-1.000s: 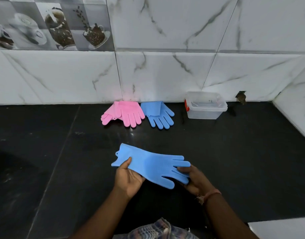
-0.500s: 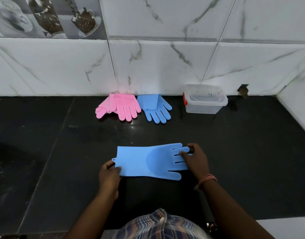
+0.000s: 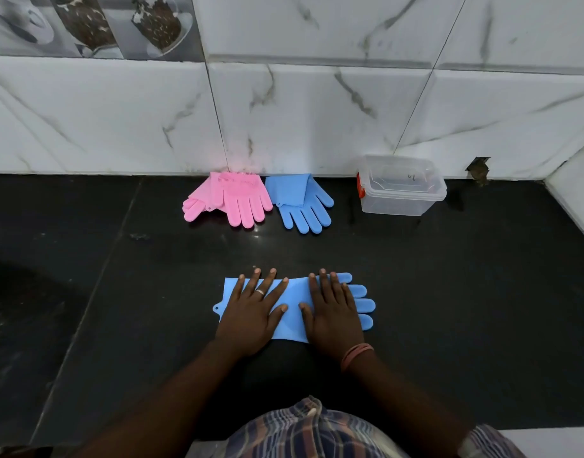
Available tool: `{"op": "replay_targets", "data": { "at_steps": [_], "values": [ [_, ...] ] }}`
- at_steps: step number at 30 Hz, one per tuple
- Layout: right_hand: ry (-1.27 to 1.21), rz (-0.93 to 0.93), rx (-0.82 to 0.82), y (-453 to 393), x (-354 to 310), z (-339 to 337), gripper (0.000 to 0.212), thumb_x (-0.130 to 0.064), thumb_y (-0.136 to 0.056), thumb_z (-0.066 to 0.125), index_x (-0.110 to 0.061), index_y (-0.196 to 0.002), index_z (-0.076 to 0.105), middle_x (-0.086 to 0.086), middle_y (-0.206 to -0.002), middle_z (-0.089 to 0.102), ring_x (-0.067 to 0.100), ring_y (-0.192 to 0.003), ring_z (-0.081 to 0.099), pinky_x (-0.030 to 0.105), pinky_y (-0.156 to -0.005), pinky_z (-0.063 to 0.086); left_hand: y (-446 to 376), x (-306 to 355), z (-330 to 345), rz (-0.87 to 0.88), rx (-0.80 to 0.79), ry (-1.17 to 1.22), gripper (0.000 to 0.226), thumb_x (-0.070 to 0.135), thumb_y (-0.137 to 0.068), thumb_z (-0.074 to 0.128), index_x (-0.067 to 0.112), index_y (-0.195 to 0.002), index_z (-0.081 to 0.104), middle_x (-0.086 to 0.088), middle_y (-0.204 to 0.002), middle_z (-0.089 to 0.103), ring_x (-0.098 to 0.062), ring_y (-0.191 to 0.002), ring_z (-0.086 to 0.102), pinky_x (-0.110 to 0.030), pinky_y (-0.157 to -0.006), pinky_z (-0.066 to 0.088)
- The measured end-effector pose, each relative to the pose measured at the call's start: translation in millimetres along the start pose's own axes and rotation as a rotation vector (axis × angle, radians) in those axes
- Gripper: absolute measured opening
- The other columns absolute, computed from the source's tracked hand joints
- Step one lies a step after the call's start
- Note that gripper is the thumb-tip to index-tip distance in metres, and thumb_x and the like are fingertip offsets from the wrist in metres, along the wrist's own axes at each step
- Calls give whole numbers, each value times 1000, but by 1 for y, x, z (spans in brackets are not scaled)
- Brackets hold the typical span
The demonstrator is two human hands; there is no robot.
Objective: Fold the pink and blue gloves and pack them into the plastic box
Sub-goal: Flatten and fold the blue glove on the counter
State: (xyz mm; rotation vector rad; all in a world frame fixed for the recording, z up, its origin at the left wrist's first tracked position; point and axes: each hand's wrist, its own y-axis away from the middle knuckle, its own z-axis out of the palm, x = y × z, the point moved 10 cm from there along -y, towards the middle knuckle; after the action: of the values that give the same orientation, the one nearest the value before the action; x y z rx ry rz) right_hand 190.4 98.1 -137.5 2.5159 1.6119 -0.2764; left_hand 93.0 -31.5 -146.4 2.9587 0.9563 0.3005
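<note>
A blue glove (image 3: pixel 294 302) lies flat on the black counter (image 3: pixel 449 292), cuff to the left and fingers to the right. My left hand (image 3: pixel 254 312) presses flat on its cuff half, fingers spread. My right hand (image 3: pixel 333 312) presses flat on its palm, beside the glove's fingers. Against the back wall lie folded pink gloves (image 3: pixel 231 200) and, just to their right, a folded blue glove (image 3: pixel 300 201). A clear plastic box (image 3: pixel 399 186) with a red latch stands further right, its lid on.
A white marble-tiled wall (image 3: pixel 317 110) rises behind the counter and turns forward at the right edge. A small hole (image 3: pixel 478 166) shows in the wall right of the box. A white ledge (image 3: pixel 561 441) sits at the bottom right.
The blue glove went from held up to lying flat on the counter. Both hands moved from gripping its ends to pressing palms down on top of it.
</note>
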Motion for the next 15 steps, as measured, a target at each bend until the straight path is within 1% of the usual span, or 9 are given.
{"op": "replay_targets", "data": {
  "at_steps": [2, 4, 6, 8, 12, 15],
  "values": [
    [12, 6, 15, 0, 4, -1, 70, -57, -101, 25, -20, -160, 20, 10, -167, 17, 28, -154, 13, 42, -124, 5, 0, -3, -1, -37, 17, -11, 65, 64, -103, 9, 40, -163, 17, 5, -173, 16, -26, -161, 6, -53, -129, 3],
    [20, 19, 50, -1, 7, -4, 70, -59, -100, 29, -21, -158, 26, 12, -164, 24, 31, -152, 22, 45, -123, 14, -1, -5, -3, -80, 35, 2, 65, 64, -103, 16, 38, -163, 21, 2, -172, 20, -28, -160, 10, -57, -127, 7],
    [29, 29, 68, -1, 14, -5, 72, -63, -98, 30, -23, -157, 29, 12, -163, 27, 33, -151, 25, 48, -122, 20, 1, -11, -3, -107, 29, -3, 66, 64, -103, 20, 36, -163, 21, -1, -172, 21, -31, -159, 14, -59, -127, 9],
    [45, 40, 71, -1, 23, -5, 75, -68, -97, 28, -24, -157, 27, 12, -164, 25, 32, -151, 24, 47, -123, 20, 4, -22, -3, -142, 27, -25, 66, 62, -103, 19, 35, -164, 18, -4, -172, 18, -34, -159, 14, -56, -128, 8],
    [33, 87, 90, -1, 33, -9, 83, -74, -94, 27, -20, -157, 30, 14, -163, 26, 32, -150, 25, 48, -122, 22, 7, -40, -9, -261, 66, 1, 64, 55, -104, 26, 33, -163, 22, -10, -170, 23, -35, -158, 20, -57, -127, 13],
    [69, 110, 52, -3, 29, -10, 79, -68, -96, 26, -19, -157, 31, 16, -162, 27, 34, -150, 24, 50, -123, 18, 7, -38, -10, -277, 27, 20, 64, 51, -102, 32, 29, -161, 31, -15, -168, 28, -38, -156, 25, -56, -126, 14]
  ]
}}
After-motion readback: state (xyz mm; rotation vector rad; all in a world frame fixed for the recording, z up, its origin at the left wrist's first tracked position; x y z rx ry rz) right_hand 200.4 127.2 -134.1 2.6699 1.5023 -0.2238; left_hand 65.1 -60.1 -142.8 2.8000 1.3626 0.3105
